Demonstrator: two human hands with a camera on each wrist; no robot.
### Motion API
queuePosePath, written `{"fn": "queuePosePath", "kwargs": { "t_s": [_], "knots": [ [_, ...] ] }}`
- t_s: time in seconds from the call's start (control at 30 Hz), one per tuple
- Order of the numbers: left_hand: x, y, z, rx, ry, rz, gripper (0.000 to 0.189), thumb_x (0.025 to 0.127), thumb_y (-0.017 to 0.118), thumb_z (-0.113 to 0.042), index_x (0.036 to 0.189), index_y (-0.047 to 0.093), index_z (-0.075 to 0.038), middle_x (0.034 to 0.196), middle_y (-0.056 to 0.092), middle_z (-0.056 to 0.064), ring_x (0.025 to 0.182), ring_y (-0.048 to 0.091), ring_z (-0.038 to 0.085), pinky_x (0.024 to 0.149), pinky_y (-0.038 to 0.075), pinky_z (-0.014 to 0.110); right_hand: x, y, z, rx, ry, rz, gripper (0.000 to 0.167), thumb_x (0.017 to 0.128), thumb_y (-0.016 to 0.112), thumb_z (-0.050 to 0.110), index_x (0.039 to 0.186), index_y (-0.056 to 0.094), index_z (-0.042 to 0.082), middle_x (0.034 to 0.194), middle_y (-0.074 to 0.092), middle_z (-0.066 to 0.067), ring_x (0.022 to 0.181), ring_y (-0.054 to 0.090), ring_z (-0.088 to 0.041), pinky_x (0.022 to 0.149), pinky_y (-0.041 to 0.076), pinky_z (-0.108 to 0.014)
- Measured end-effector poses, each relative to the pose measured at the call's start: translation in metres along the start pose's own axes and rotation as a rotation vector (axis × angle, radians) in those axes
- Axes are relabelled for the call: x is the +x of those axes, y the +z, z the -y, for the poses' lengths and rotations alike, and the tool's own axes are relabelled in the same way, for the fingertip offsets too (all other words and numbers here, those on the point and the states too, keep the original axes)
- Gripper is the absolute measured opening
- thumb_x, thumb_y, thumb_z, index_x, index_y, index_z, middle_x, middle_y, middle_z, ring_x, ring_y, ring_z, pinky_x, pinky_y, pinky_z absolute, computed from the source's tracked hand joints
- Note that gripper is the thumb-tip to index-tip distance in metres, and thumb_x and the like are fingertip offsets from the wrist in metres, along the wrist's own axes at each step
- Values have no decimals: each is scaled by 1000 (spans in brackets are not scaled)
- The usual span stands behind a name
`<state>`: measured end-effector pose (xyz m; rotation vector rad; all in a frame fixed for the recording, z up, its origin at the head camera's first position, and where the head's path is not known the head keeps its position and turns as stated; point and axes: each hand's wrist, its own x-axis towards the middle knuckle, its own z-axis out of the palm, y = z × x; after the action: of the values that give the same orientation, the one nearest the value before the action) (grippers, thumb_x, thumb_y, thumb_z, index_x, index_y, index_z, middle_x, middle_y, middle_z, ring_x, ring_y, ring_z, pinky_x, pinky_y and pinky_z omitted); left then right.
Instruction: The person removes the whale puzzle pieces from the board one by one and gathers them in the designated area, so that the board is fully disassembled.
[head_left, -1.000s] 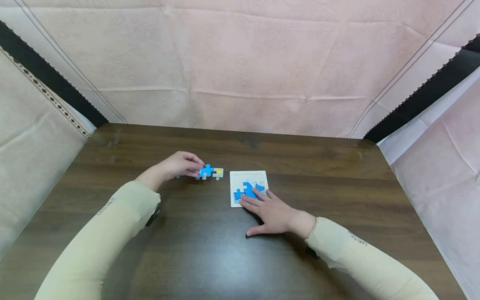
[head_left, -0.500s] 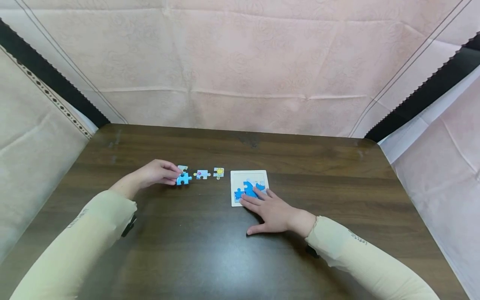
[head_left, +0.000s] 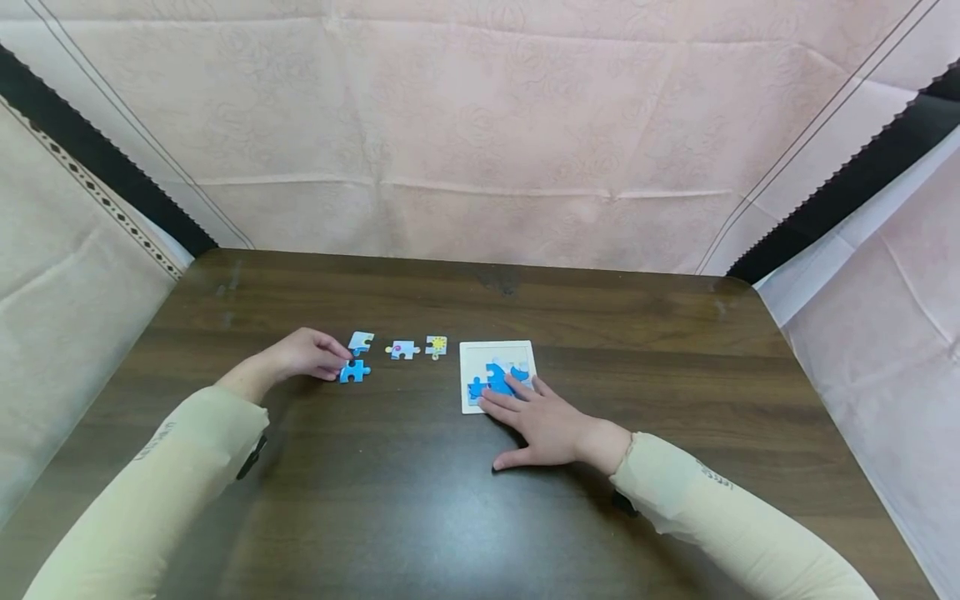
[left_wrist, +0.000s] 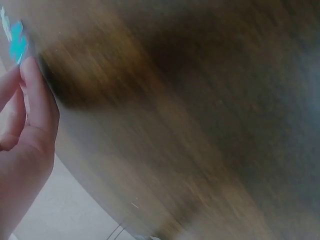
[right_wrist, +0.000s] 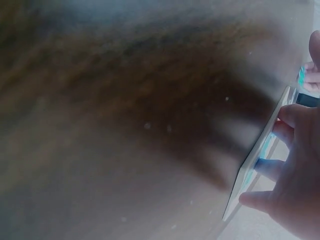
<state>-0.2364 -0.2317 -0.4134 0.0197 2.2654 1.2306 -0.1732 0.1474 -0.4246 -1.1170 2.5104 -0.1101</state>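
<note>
At the left of the head view, my left hand (head_left: 307,354) pinches the left edge of a blue jigsaw piece (head_left: 355,372) between thumb and fingers. The left wrist view shows this blue piece (left_wrist: 18,44) at the fingertips. Just above it lies a pale blue and white jigsaw piece (head_left: 361,342). My right hand (head_left: 551,429) is spread, its fingertips resting on a white-framed puzzle board (head_left: 474,353). Blue pieces (head_left: 496,377) sit in the lower part of that board, partly covered by the fingers. The right wrist view sees the board (right_wrist: 240,182) edge-on under the fingers.
Between the left hand and the board lie a light jigsaw piece with a pink spot (head_left: 403,350) and one with a yellow sun (head_left: 437,346). All rest on a dark brown wooden table (head_left: 390,483). Pale curtains (head_left: 525,125) hang behind and at both sides.
My left hand has carried the blue piece leftward and toward me, away from the spotted and sun pieces, uncovering the pale piece. My right hand stays on the board.
</note>
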Motion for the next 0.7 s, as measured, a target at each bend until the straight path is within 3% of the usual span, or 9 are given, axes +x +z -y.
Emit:
{"fn": "queuePosePath", "kwargs": {
  "t_s": [0.2,0.43,0.7],
  "knots": [
    [-1,4,-1,86,3,-51,33,89,61,-11,112,58,13,106,63,24,74,64,10,75,57,30,0,1,-3,10,4,5,82,83,46,68,149,21,26,157,17,6,146,5,-29,115,9,-58],
    [-1,5,-5,115,5,-83,32,91,59,-12,113,57,11,107,62,25,78,64,13,79,56,32,-1,2,-6,23,-23,-14,84,82,44,71,150,21,26,158,15,4,146,5,-29,115,10,-57],
    [-3,11,-19,131,61,-87,34,93,56,-17,117,56,8,109,61,24,86,64,18,84,55,36,-8,3,-11,42,-22,-52,85,83,47,68,150,21,23,158,11,-2,147,5,-24,116,7,-55]
  ]
}}
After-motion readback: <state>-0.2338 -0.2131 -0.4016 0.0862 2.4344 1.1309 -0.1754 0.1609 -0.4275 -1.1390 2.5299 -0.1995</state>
